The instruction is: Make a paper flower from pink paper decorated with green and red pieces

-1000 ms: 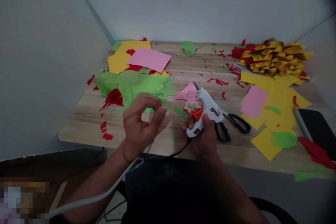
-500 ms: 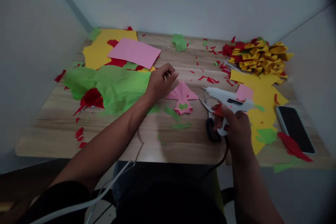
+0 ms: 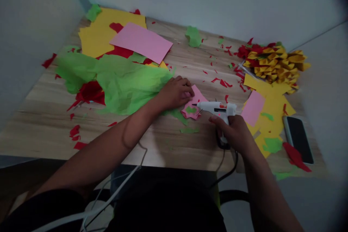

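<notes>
No text is legible, even the label [image 3: 220, 110] on the glue gun [image 3: 224, 117].

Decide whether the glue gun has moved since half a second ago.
Yes, leftward: judged against the phone on the table, the glue gun is farther away, its nozzle now overlapping the pink folded paper.

my left hand [image 3: 175, 93] has come down to the folded pink paper [image 3: 198, 95] — i've swung the glue gun [image 3: 219, 110] over it.

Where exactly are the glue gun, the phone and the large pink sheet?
Glue gun [image 3: 224, 116]: head view, on its white body.
Phone [image 3: 298, 136]: head view, on its dark screen.
Large pink sheet [image 3: 141, 42]: head view, middle of its face.
</notes>
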Available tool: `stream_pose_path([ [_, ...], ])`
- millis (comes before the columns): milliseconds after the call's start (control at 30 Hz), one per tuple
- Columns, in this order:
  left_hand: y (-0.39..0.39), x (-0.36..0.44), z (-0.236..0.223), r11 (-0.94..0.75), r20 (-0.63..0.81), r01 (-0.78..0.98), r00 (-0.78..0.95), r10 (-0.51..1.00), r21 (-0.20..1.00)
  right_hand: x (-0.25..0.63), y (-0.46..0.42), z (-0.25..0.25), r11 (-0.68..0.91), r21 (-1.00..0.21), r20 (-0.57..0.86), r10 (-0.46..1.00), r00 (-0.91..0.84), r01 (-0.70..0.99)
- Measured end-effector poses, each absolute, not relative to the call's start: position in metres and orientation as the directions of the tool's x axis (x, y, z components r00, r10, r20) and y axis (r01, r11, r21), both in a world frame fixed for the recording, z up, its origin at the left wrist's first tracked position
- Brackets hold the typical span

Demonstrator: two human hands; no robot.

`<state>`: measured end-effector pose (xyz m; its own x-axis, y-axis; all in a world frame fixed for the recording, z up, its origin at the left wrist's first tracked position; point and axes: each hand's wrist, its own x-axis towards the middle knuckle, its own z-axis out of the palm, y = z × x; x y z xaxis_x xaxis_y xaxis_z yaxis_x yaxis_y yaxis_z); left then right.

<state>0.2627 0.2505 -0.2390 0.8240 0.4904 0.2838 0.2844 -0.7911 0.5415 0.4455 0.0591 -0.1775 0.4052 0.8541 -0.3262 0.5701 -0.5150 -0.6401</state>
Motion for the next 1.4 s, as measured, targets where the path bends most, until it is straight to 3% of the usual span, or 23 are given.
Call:
stream_pose_path([
  [233,0.249,0.262,-0.237,-0.788,0.271,0.299,0.824,0.497,0.538,0.439,0.069,-0.164,-0.471,-0.61,-0.296,0.882,0.368,0.637],
  [867,0.25,0.262,-0.234,-0.78,0.233,0.32,0.833,0.503,0.538,0.44,0.073,-0.153,-0.518,-0.436,-0.407,0.843,0.353,0.736],
  [1400,0.25,0.261,-0.233,-0.783,0.242,0.31,0.833,0.497,0.539,0.445,0.067,-0.153,-0.486,-0.462,-0.311,0.872,0.379,0.742],
])
